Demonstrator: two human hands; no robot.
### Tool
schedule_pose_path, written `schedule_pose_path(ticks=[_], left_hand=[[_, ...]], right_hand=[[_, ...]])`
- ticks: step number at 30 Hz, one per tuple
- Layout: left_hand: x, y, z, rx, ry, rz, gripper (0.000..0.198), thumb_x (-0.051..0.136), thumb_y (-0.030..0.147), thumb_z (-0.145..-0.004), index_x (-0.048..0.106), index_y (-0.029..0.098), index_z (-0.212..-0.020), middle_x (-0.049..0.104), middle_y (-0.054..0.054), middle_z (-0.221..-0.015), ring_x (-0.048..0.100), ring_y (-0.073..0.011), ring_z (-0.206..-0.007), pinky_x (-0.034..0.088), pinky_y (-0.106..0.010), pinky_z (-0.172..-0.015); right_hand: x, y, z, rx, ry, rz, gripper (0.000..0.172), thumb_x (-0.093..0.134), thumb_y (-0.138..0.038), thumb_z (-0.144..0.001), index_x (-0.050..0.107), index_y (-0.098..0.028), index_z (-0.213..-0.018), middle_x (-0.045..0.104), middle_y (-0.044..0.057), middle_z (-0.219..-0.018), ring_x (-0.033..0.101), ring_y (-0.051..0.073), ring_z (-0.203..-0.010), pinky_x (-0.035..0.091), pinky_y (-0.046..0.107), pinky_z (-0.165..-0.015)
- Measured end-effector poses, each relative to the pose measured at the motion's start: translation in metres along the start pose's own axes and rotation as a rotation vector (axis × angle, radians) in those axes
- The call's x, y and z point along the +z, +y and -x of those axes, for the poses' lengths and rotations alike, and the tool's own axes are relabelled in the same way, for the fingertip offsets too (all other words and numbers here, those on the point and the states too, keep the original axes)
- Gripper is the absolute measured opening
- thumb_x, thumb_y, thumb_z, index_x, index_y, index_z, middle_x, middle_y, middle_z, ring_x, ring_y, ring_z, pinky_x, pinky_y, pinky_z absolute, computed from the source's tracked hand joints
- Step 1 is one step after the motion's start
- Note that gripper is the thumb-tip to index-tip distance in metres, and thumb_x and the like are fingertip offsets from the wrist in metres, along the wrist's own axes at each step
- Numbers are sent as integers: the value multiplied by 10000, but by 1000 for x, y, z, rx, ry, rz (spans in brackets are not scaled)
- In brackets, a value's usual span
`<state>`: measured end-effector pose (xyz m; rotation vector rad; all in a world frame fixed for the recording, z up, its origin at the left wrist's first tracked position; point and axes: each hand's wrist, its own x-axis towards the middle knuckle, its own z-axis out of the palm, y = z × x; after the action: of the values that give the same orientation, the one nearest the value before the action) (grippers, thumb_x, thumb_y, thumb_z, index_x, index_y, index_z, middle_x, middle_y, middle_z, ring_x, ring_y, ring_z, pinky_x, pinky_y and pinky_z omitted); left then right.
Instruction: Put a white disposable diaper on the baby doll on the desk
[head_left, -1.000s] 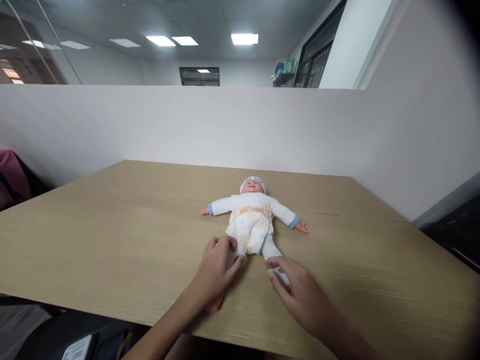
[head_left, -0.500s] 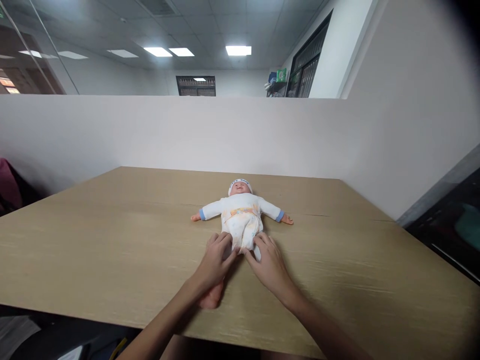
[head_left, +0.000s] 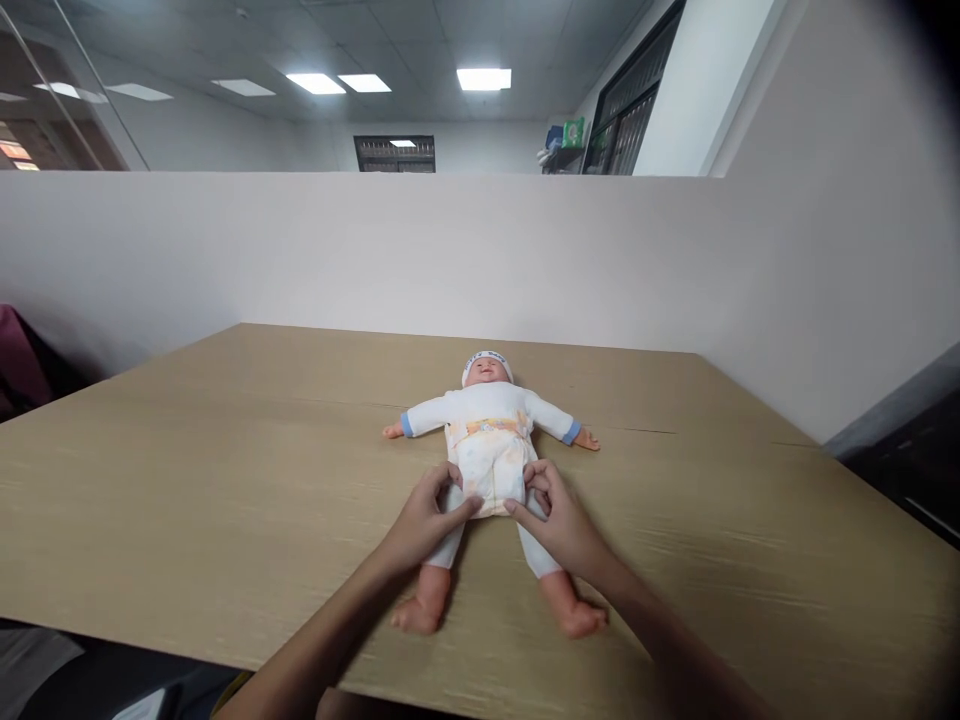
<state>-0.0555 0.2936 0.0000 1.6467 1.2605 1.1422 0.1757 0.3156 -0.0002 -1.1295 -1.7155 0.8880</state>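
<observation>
plainly, the one piece of writing near the grip is on the doll's white headband (head_left: pixel 488 357): dark letters run across its front, too small and blurred to read with certainty. the doll (head_left: pixel 487 400) lies on its back between and beyond the two hands, head away from them, arms spread out to either side past the fingertips. around its hips, right at the grip, sits a white diaper (head_left: pixel 491 470) with an orange patterned band along its upper edge.

the left grip (head_left: pixel 424 518) has its thumb on the diaper's lower edge and its fingers curled at the side by the thigh, a modest gap between them. the right grip (head_left: pixel 564 522) mirrors it on the other side, thumb at the lower edge, fingers bent by the other thigh. whether either pinches any material can't be told. nearer than both hands, the doll's bare feet (head_left: pixel 421 610) point outward.

under everything is the wood-coloured tabletop (head_left: pixel 225 480). well beyond the grip rises a pale low wall (head_left: pixel 450 250), and farther off, to the right, a green package (head_left: pixel 573 132) stands on a shelf.
</observation>
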Motion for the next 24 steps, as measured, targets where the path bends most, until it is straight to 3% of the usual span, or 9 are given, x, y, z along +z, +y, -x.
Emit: schedule_pose_path(ticks=[5, 10, 16, 20, 24], left_hand=[[2, -7, 0, -93, 32, 278, 449, 863, 395, -771, 487, 226, -950, 577, 36, -852, 546, -161, -813, 415, -252, -747], [1, -3, 6, -168, 94, 259, 487, 880, 404, -750, 548, 216, -1052, 622, 8, -909, 586, -172, -845, 445, -260, -762], [1, 13, 12, -193, 84, 140, 384, 807, 474, -820, 629, 199, -1022, 658, -28, -973, 601, -211, -921, 461, -292, -812], [-2, 15, 8, -184, 63, 32, 387, 792, 519, -818, 680, 180, -966, 663, -33, -917, 591, -212, -854, 443, -299, -755], [-5, 13, 3, -211, 11, 164, 402, 830, 522, -783, 726, 171, -950, 731, -69, -972, 644, -239, -916, 478, -313, -793]], right_hand=[[-1, 2, 8, 50, 103, 23, 403, 807, -474, -790, 543, -255, -1002, 753, 47, -960, 691, 233, -841, 518, 338, -758], [1, 2, 12, 151, 173, -29, 485, 843, -548, -742, 618, -228, -1029, 766, 64, -899, 698, 244, -807, 532, 359, -753], [0, 1, 10, 267, 104, -194, 448, 836, -539, -765, 685, -205, -1023, 783, 72, -902, 732, 248, -879, 571, 352, -797], [-2, -4, 11, 241, 28, -164, 400, 798, -534, -819, 729, -214, -1050, 801, 93, -1002, 747, 275, -959, 581, 378, -862], [-3, -8, 12, 206, 5, -66, 372, 762, -553, -852, 765, -240, -1051, 800, 83, -1051, 738, 299, -990, 575, 412, -892]])
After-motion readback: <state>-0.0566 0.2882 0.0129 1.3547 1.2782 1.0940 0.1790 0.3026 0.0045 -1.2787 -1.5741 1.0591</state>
